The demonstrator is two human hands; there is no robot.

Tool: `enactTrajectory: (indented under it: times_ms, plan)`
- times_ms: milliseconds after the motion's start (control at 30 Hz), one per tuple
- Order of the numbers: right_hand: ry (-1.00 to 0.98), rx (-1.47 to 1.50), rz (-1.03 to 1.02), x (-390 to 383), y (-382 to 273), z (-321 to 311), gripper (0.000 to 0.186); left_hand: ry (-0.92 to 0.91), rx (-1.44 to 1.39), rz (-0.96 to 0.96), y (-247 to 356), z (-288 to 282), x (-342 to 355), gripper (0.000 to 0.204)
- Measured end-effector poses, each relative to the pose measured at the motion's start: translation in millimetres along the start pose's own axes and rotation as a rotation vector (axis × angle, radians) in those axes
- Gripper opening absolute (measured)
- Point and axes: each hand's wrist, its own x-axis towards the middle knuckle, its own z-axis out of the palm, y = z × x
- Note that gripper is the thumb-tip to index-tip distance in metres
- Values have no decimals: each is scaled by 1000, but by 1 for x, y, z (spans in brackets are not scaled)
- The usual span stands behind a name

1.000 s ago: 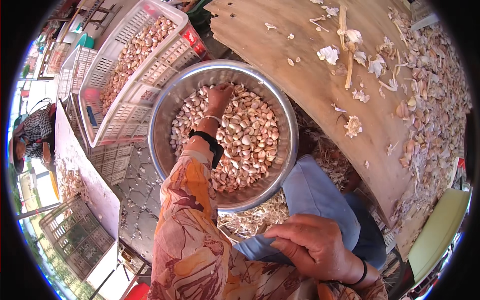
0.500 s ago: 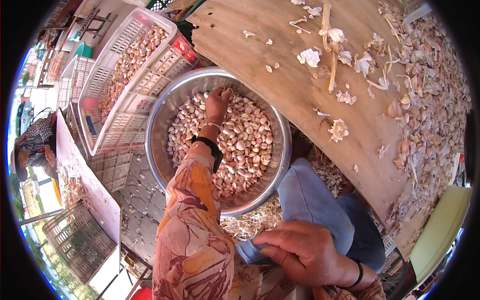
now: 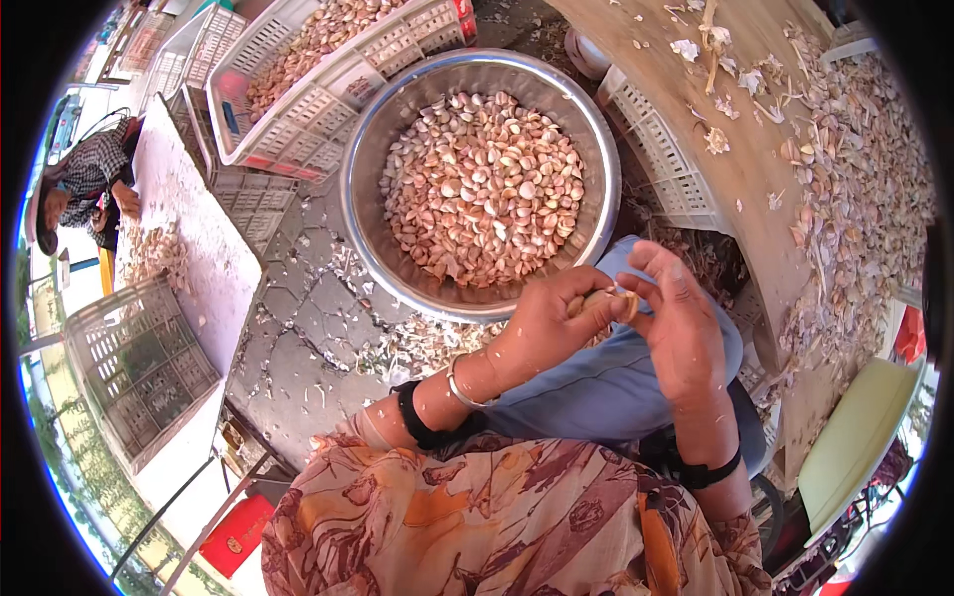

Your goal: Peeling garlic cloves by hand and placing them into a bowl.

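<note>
Inspecting the hands, we find the left hand (image 3: 547, 323) with its grip narrow, thumb and fingers pinched on a small garlic piece (image 3: 596, 301). The right hand (image 3: 686, 333) stands just beside it, fingers raised and parted, the nearest tips by the piece's right end; we cannot tell whether its grip has hold of any part.

We record the garlic piece as pale cream to tan. Fingers cover much of it, so we cannot establish its full shape. We place it above the blue-trousered leg (image 3: 596, 397), beside the lower right rim of the steel basin (image 3: 360, 238).

We note that the basin is round and shiny, and holds many loose cloves (image 3: 487, 189), whitish to pinkish brown. At its upper left stands a white slatted crate (image 3: 308, 134) of similar cloves. On the right, the wooden desk (image 3: 760, 194) bears dry stalks and papery skins, heaped thickest toward its far right side.
</note>
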Motion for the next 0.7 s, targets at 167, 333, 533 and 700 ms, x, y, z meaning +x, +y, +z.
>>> enactTrajectory:
  times_ms: [167,333,533,700]
  plan:
    - [-69,168,180,-27,46,-11,32,8,495,243,13,10,-38,23]
    - [-175,590,307,-48,47,-14,32,130,390,629,25,27,-55,19]
    - [350,868,201,-100,14,12,3,61,537,882,38,60,-51,33]
    - [-104,722,74,-96,20,-11,5,50,544,1008,49,84,-50,41]
